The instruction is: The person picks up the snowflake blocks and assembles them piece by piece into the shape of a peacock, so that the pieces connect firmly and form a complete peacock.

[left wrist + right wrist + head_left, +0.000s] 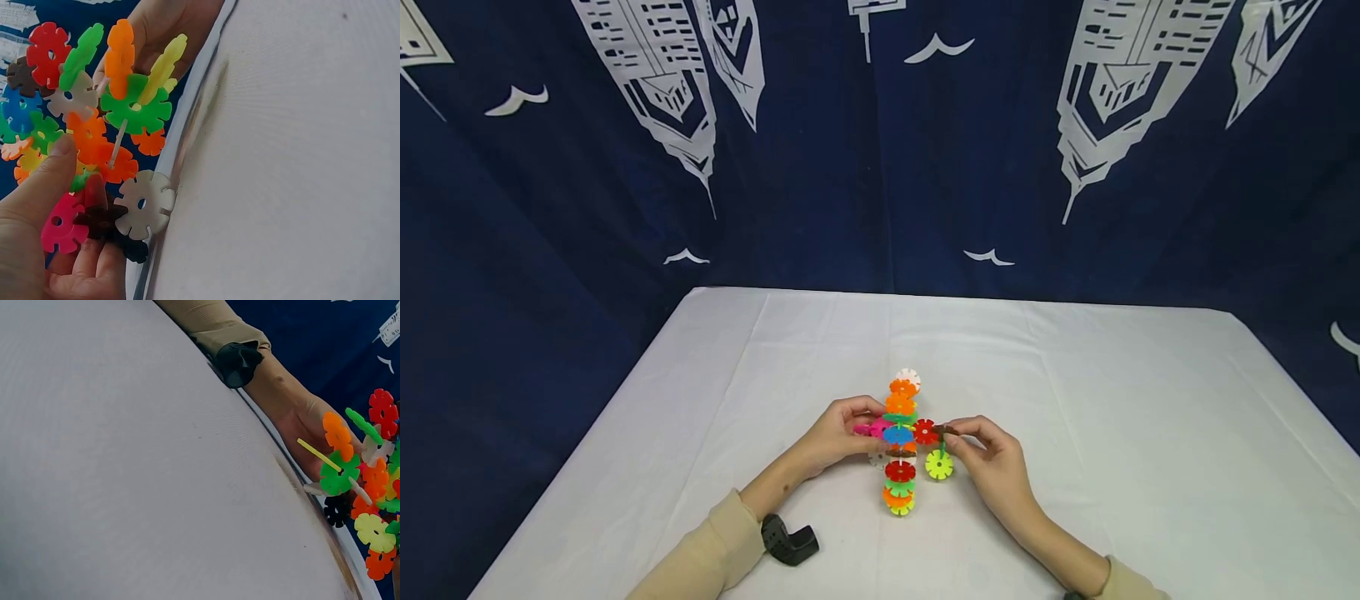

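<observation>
Notched plastic snowflake discs are linked into an upright, many-coloured model (900, 472) over the table. My left hand (838, 433) grips it by the middle from the left; in the left wrist view the thumb lies near green and orange discs, with a pink disc (57, 222) and a white disc (145, 204) close to the fingers. On the other side, my right hand (996, 467) pinches a dark brown disc (947, 430) beside a red disc (925, 432). Below those fingertips hangs a yellow-green disc (939, 465). The right fingers are out of sight in the right wrist view.
A white cloth (1112, 400) covers the table. Behind it hangs a dark blue curtain (820, 208) with white building prints. A black band (788, 542) is worn at the left wrist, by the beige sleeve (722, 542).
</observation>
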`<move>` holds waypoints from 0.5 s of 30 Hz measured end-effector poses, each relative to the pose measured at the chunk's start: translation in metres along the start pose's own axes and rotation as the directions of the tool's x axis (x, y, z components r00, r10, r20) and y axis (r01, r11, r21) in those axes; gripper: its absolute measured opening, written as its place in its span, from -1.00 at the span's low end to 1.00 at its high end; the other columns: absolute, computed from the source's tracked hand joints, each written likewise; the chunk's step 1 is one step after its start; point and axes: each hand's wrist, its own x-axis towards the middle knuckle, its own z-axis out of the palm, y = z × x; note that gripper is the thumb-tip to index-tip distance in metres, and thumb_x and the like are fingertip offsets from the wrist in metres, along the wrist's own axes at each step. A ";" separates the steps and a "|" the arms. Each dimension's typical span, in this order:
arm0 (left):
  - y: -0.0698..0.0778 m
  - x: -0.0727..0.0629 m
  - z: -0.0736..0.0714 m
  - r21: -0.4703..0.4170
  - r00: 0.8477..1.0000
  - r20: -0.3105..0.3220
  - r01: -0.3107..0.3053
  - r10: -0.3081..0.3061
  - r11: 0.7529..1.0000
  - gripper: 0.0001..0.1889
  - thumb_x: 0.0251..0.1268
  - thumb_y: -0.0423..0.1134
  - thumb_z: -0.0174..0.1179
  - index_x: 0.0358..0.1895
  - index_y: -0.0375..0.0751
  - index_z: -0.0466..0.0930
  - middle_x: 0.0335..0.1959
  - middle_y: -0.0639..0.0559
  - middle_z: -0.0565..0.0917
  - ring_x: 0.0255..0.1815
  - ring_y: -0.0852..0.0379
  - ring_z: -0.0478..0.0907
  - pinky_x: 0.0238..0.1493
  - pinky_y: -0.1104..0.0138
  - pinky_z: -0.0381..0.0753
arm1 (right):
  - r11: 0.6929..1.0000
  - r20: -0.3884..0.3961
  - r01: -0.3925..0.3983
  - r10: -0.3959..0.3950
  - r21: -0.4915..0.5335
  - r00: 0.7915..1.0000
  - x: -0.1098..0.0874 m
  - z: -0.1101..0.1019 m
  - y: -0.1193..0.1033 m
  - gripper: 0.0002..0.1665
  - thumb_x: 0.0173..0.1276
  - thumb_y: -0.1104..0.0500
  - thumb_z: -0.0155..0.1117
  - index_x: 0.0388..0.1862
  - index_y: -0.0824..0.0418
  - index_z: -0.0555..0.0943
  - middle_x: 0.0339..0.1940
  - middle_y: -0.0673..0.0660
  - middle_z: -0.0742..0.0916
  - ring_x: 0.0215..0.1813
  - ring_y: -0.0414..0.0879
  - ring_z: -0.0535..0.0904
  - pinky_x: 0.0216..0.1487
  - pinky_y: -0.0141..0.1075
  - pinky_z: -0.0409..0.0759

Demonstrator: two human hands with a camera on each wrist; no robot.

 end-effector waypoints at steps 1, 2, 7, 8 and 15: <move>0.000 0.000 0.000 0.003 1.000 -0.004 0.004 -0.004 1.000 -0.63 0.04 -0.56 0.30 -0.04 -0.49 0.48 -0.12 -0.15 0.58 -0.19 0.04 0.57 -0.12 0.25 0.60 | 1.000 0.006 -0.004 0.004 0.000 1.000 0.000 0.000 0.000 -0.88 0.19 0.48 0.26 -0.28 0.40 0.59 -0.23 0.25 0.68 -0.10 -0.06 0.60 -0.14 -0.27 0.60; 0.001 -0.001 0.000 0.003 1.000 -0.007 0.009 -0.009 1.000 -0.64 0.04 -0.56 0.30 -0.04 -0.48 0.48 -0.13 -0.15 0.59 -0.19 0.04 0.57 -0.12 0.25 0.59 | 1.000 0.014 -0.008 0.008 0.000 1.000 0.000 0.000 0.000 -0.87 0.20 0.48 0.26 -0.25 0.41 0.59 -0.22 0.26 0.68 -0.09 -0.05 0.60 -0.14 -0.26 0.60; 0.001 -0.002 0.001 0.006 0.999 -0.022 0.027 -0.027 1.000 -0.64 0.06 -0.55 0.29 -0.02 -0.48 0.48 -0.13 -0.15 0.61 -0.15 0.04 0.58 -0.08 0.25 0.57 | 0.999 0.073 -0.017 0.020 -0.041 0.997 -0.001 0.000 0.002 -0.77 0.25 0.42 0.23 -0.09 0.41 0.60 -0.11 0.24 0.68 -0.02 -0.04 0.59 -0.05 -0.26 0.56; 0.001 -0.002 0.001 0.005 0.999 -0.022 0.028 -0.027 1.000 -0.64 0.07 -0.54 0.29 -0.02 -0.48 0.48 -0.12 -0.15 0.62 -0.14 0.04 0.58 -0.07 0.25 0.57 | 0.999 0.084 -0.018 0.022 -0.048 0.996 -0.002 0.000 0.002 -0.74 0.25 0.42 0.24 -0.07 0.41 0.60 -0.08 0.23 0.67 -0.01 -0.04 0.59 -0.04 -0.26 0.55; 0.000 0.000 0.002 0.000 0.999 -0.025 0.032 -0.032 0.999 -0.63 0.07 -0.52 0.30 -0.01 -0.47 0.48 -0.12 -0.16 0.63 -0.14 0.03 0.59 -0.09 0.25 0.58 | 0.972 0.114 0.046 -0.020 -0.232 0.993 -0.001 0.005 0.002 -0.51 0.08 0.38 0.41 0.05 0.34 0.57 -0.04 0.09 0.65 -0.03 -0.06 0.55 0.02 -0.25 0.52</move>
